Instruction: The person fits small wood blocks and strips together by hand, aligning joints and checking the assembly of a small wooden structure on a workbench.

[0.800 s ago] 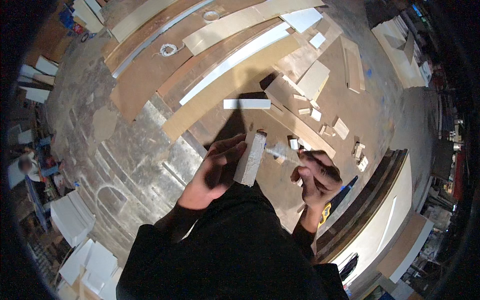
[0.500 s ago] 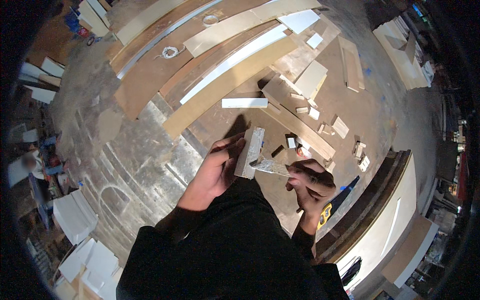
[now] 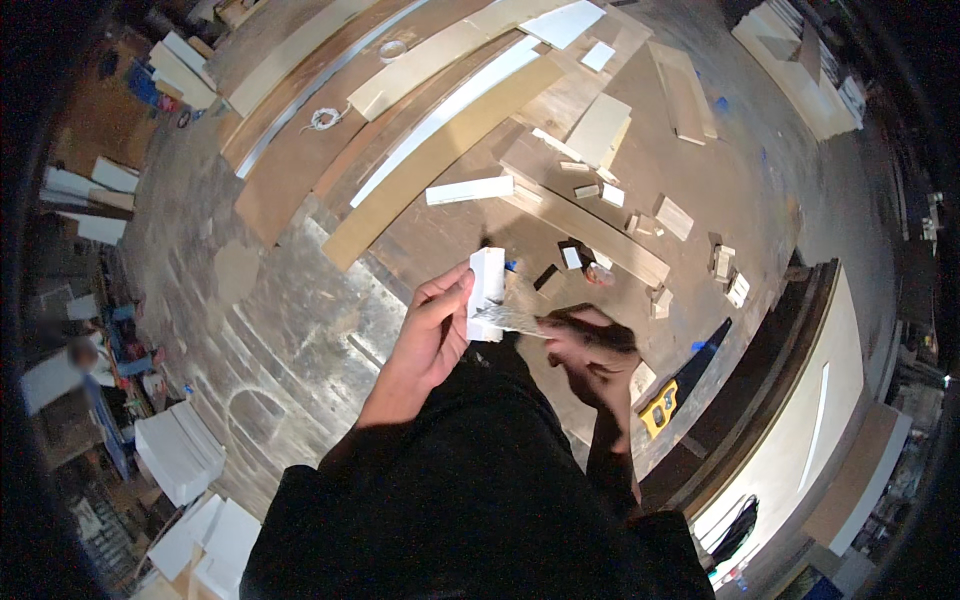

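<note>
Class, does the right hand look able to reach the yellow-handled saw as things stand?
Probably yes: the saw lies uncovered near the right hand, though that hand's grip is taken by a blurred, flat tool.

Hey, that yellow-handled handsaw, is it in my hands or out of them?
Out of them: the handsaw lies to the right of your right hand, its yellow handle showing with no fingers around it.

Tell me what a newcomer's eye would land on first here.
Probably the white block in the left hand, near mid-view, a blurred tool in the right hand crossing its lower part. Next, the yellow-handled saw right of that hand. Then the long white strip toward the top.
</note>
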`<act>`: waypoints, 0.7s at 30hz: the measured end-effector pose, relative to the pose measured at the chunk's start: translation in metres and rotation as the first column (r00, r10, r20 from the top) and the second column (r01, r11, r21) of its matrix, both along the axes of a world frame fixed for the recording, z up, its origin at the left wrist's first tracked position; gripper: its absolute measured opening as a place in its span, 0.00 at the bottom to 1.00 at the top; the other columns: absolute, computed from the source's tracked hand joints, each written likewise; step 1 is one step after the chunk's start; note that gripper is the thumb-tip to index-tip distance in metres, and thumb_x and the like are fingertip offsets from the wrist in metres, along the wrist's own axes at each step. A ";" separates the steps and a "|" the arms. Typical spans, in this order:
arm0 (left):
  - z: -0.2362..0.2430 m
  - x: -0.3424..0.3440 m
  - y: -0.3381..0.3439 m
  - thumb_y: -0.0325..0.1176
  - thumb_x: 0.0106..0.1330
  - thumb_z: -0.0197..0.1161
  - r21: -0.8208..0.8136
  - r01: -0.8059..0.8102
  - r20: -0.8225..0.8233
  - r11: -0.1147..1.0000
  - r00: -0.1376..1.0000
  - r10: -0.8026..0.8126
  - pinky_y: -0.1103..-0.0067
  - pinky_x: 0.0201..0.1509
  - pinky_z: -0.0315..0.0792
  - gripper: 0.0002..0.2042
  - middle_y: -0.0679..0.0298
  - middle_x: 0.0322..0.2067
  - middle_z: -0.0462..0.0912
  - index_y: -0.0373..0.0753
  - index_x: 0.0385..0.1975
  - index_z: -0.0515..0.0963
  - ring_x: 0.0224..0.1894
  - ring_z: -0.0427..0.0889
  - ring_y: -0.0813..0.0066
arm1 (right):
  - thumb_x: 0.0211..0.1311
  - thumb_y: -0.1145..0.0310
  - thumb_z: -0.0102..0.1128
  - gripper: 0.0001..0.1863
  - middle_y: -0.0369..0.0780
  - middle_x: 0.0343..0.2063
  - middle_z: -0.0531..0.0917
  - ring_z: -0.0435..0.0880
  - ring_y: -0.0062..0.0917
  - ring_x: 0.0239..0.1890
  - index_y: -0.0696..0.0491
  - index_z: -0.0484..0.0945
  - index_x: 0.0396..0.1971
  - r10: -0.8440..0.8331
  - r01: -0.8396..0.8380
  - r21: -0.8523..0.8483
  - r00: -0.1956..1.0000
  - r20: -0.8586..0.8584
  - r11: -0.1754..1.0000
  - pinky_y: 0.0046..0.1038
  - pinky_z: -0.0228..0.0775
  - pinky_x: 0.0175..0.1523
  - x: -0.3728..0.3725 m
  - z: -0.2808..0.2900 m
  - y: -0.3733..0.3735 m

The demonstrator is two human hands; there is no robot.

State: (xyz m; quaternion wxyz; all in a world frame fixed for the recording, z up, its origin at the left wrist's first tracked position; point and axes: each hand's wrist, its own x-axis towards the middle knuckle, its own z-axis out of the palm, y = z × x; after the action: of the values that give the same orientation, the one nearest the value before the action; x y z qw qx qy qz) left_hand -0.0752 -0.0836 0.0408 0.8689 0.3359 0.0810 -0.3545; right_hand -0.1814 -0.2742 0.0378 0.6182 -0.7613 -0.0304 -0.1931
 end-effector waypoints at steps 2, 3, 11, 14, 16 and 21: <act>-0.010 -0.005 -0.003 0.33 0.75 0.57 0.047 -0.008 -0.024 0.999 1.000 0.009 0.79 0.45 0.82 0.18 0.59 0.41 0.86 0.30 0.59 0.74 0.39 0.87 0.76 | 0.53 0.91 0.62 0.19 0.43 0.36 0.86 0.86 0.23 0.31 0.56 0.88 0.41 -0.001 0.000 -0.020 0.999 -0.054 1.000 0.22 0.80 0.29 -0.016 -0.010 0.002; -0.014 -0.007 -0.004 0.32 0.74 0.57 0.092 -0.029 -0.050 0.995 0.998 0.034 0.79 0.46 0.83 0.17 0.59 0.41 0.86 0.30 0.57 0.75 0.41 0.87 0.75 | 0.55 0.90 0.63 0.18 0.44 0.35 0.86 0.86 0.23 0.29 0.55 0.88 0.42 0.019 -0.020 -0.091 1.000 -0.017 0.996 0.22 0.80 0.30 -0.028 -0.025 -0.006; -0.050 -0.026 0.014 0.29 0.74 0.57 0.326 0.010 -0.008 0.945 1.000 -0.008 0.80 0.52 0.80 0.18 0.59 0.49 0.85 0.30 0.61 0.74 0.46 0.86 0.77 | 0.56 0.77 0.65 0.10 0.48 0.31 0.88 0.88 0.36 0.29 0.57 0.87 0.39 -0.532 0.316 -0.562 0.802 -0.272 0.764 0.30 0.79 0.36 -0.094 -0.122 -0.106; -0.058 -0.028 0.018 0.29 0.74 0.57 0.351 0.081 -0.029 0.933 0.997 -0.076 0.81 0.53 0.79 0.19 0.60 0.49 0.85 0.31 0.63 0.74 0.46 0.85 0.79 | 0.57 0.71 0.68 0.08 0.49 0.31 0.87 0.87 0.45 0.32 0.51 0.89 0.37 -0.656 0.445 -0.521 0.672 -0.343 0.729 0.33 0.80 0.37 -0.080 -0.147 -0.121; -0.059 -0.028 0.019 0.28 0.74 0.57 0.359 0.076 -0.024 0.930 0.997 -0.072 0.82 0.51 0.79 0.18 0.62 0.49 0.85 0.33 0.63 0.74 0.47 0.84 0.81 | 0.59 0.65 0.67 0.08 0.48 0.31 0.87 0.88 0.44 0.33 0.46 0.90 0.37 -0.756 0.409 -0.726 0.613 -0.230 0.553 0.38 0.80 0.38 -0.059 -0.160 -0.133; -0.062 -0.036 0.022 0.27 0.73 0.58 0.419 0.053 0.019 0.906 0.998 -0.067 0.86 0.45 0.76 0.19 0.65 0.47 0.86 0.34 0.62 0.75 0.41 0.82 0.86 | 0.59 0.64 0.63 0.07 0.47 0.29 0.87 0.88 0.41 0.30 0.45 0.89 0.32 -0.686 0.197 -0.816 0.664 -0.297 0.544 0.39 0.80 0.37 -0.018 -0.202 -0.157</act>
State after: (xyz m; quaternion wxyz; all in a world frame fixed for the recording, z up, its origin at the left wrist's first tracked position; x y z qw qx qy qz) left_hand -0.1116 -0.0616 -0.0213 0.7666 0.5224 0.1304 -0.3499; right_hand -0.1999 -0.4309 -0.1645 0.1651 -0.9381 0.2947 -0.0772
